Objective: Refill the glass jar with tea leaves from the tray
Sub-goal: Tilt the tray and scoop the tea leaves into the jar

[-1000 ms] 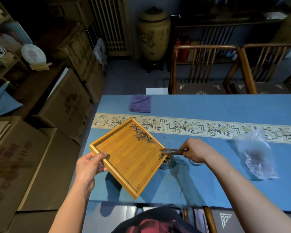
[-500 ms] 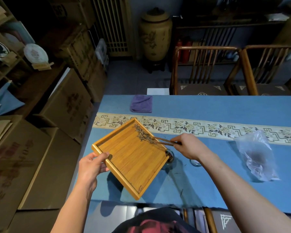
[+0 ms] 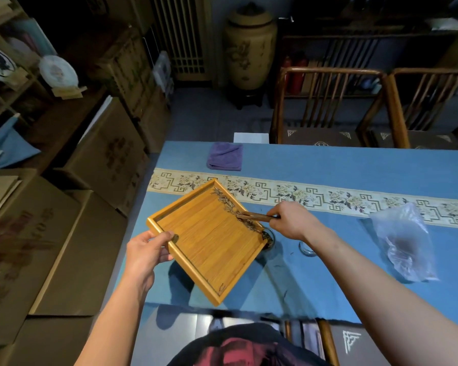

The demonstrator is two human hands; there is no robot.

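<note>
The left hand (image 3: 147, 250) grips the tray (image 3: 209, 239) tilted, so tea leaves (image 3: 229, 206) gather along its far rim toward the jar (image 3: 269, 237) under its corner. The right hand (image 3: 292, 220), closed on a wooden stick (image 3: 254, 216), rakes them there.

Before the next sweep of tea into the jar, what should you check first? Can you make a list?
1. Tray tipped toward the glass jar: ok, its low corner sits over the jar mouth.
2. Left hand holding the tray rim firmly: ok, fingers wrap the near-left edge.
3. Right hand holding the wooden scoop: ok, its tip rests among the tea leaves.
4. Leaves lined up to slide: ok, they lie along the tray's right wall, running down to the jar.
5. Room left in the jar: cannot tell, the tray corner hides most of it.
6. No spills: not ok, a few dark strands lie on the blue cloth.
</note>
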